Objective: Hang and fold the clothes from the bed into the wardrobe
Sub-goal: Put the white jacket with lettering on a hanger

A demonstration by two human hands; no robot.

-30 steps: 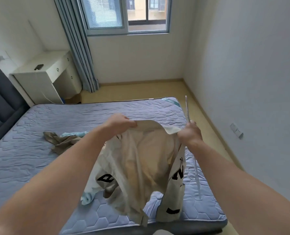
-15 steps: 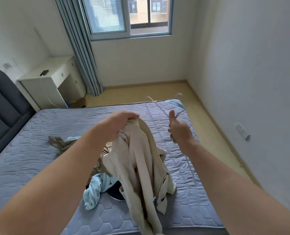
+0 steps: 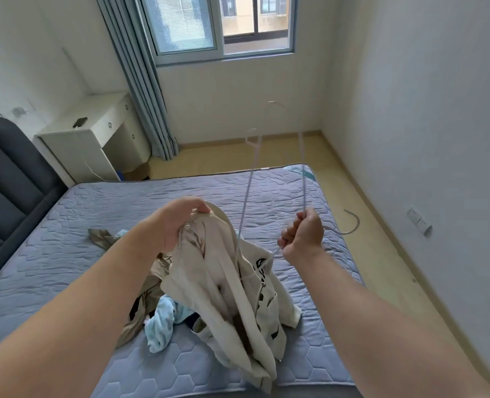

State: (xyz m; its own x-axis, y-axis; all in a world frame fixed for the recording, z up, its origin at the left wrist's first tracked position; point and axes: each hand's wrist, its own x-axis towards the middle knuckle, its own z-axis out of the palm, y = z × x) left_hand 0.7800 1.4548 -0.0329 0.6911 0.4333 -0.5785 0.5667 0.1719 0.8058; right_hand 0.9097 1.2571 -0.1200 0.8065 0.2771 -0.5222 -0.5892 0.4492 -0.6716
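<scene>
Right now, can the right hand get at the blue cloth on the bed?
Probably not freely. The right hand grips a hanger, and the jacket hanging from the left hand drapes between it and the blue cloth. It looks near enough otherwise.

Only the person's two arms show, and both are bare along their whole visible length. The left forearm (image 3: 74, 305) fills the lower left corner. Under the wide lens it looks very broad at the frame edge, and it narrows toward the wrist and the bare left hand (image 3: 180, 222). The right forearm (image 3: 381, 320) comes in from the lower right corner and tapers the same way. A skin crease marks the wrist just below the bare right hand (image 3: 302, 235).
</scene>
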